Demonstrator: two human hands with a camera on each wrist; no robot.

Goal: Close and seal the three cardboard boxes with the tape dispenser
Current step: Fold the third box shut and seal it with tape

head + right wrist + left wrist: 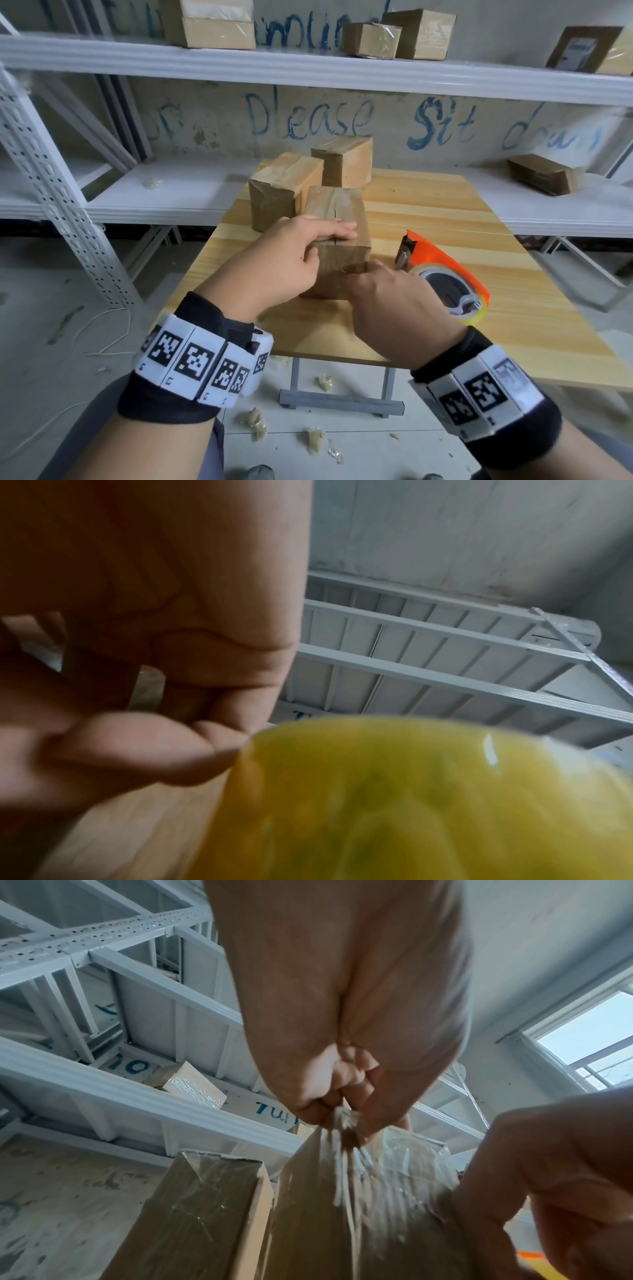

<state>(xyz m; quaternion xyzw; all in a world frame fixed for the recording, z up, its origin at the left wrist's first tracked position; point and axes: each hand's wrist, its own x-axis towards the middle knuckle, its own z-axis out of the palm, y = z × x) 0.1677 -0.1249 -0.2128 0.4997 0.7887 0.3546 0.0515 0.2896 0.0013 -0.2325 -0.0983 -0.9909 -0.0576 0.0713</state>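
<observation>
Landmark: the near box [337,240], standing upright near the middle of the wooden table [445,212].

Left of the near box, and touching its left side, stands a second cardboard box [284,192] with tape along its top seam. Behind the near box, slightly right of the second one, stands a third box [346,164], also closed.

The left hand [291,260] rests on the near box from the left: straight fingers lie flat across the top flaps at the front edge, over the centre seam. In the left wrist view the thumb and a curled finger pinch a crumpled strip of clear tape [346,1123] at the top front edge of the near box.

The right hand [387,301] is at the lower front right corner of the near box, fingers curled against the cardboard. Whether it holds anything cannot be told; the right wrist view is blurred.

Right of the near box, apart from it, the orange tape dispenser [442,270] lies on the table, its roll toward the person.
</observation>
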